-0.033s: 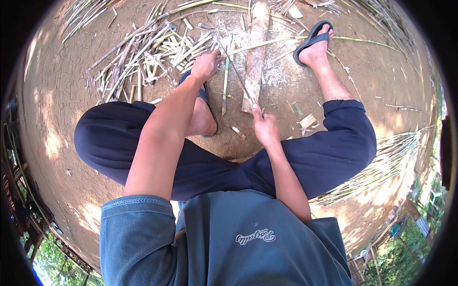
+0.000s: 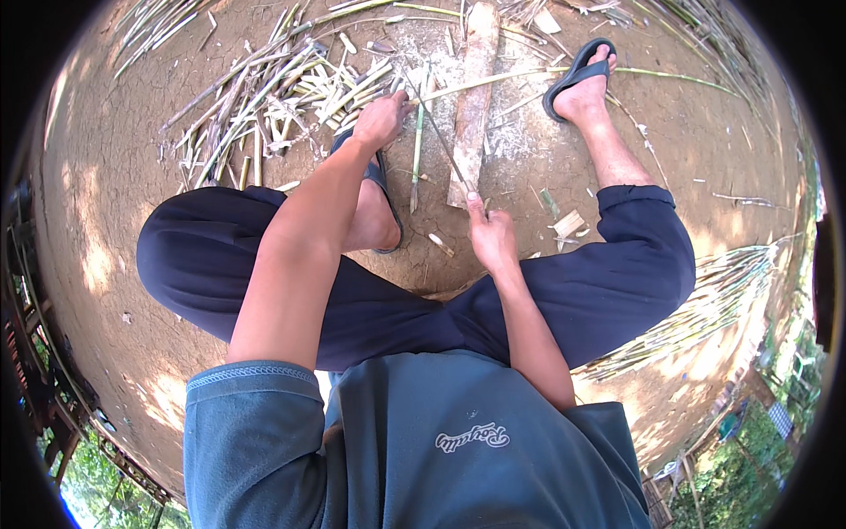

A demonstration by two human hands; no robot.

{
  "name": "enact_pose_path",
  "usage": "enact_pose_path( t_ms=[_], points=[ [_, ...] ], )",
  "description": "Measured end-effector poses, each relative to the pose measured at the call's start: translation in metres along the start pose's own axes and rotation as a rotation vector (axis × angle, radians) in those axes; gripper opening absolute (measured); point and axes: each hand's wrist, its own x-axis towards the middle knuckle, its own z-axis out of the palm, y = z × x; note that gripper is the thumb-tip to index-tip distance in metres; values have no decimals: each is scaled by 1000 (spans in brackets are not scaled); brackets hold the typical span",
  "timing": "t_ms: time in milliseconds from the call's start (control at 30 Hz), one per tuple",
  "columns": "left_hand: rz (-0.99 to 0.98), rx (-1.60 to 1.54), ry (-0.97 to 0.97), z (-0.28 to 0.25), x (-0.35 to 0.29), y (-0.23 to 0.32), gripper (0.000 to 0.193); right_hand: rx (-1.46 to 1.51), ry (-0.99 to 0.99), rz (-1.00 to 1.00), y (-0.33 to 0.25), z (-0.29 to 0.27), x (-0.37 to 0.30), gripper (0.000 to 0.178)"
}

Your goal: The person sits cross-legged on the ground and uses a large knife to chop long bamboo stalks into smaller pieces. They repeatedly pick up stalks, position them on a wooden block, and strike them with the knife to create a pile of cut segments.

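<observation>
Grips a long, thin, yellow-green stalk [image 2: 493, 80], stretched across the long, flat, pale-brown wooden plank [image 2: 471, 141], in the curled fingers of the left hand [image 2: 381, 121], just left of that plank. Clasps a slender, dark-bladed knife [image 2: 441, 137] in the clenched fingers of the right hand [image 2: 492, 236] at the plank's near end, angled forward beyond its left edge.

This is an outdoor earthen work yard: cracked, sun-dappled brown bare ground [image 2: 115, 159] surrounds a long, worn, pale wooden plank [image 2: 473, 132]. A heap of short, cut green-and-cream stalks [image 2: 304, 95] spreads left of the plank; long, slender green stalks [image 2: 705, 304] and leafy green foliage [image 2: 745, 476] lie to its lower right.
</observation>
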Motion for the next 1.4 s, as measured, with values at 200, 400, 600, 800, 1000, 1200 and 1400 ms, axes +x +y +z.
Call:
enact_pose_path(
  t_ms=[200, 400, 600, 800, 1000, 1200, 1400],
  points=[
    [-33, 89, -215, -8, 6, 3, 32, 37, -32, 4, 0, 0, -5, 71],
    [-55, 111, -221, -12, 1, 14, 30, 6, -5, -5, 8, 3, -8, 70],
    [-3, 43, -172, -2, 5, 0, 34, 1, -18, 1, 17, 5, -2, 71],
    [-31, 28, -214, -4, 7, 3, 33, 1, -37, 32, 3, -3, -8, 72],
    [-47, 23, -204, -1, 7, 4, 29, -45, -12, -21, 1, -2, 1, 74],
    [-58, 28, -207, -4, 8, 5, 32, -22, -74, 22, -5, -6, 5, 76],
    [-18, 112, -272, -3, 13, 3, 35, 31, -79, 19, -2, -11, 4, 75]
  ],
)
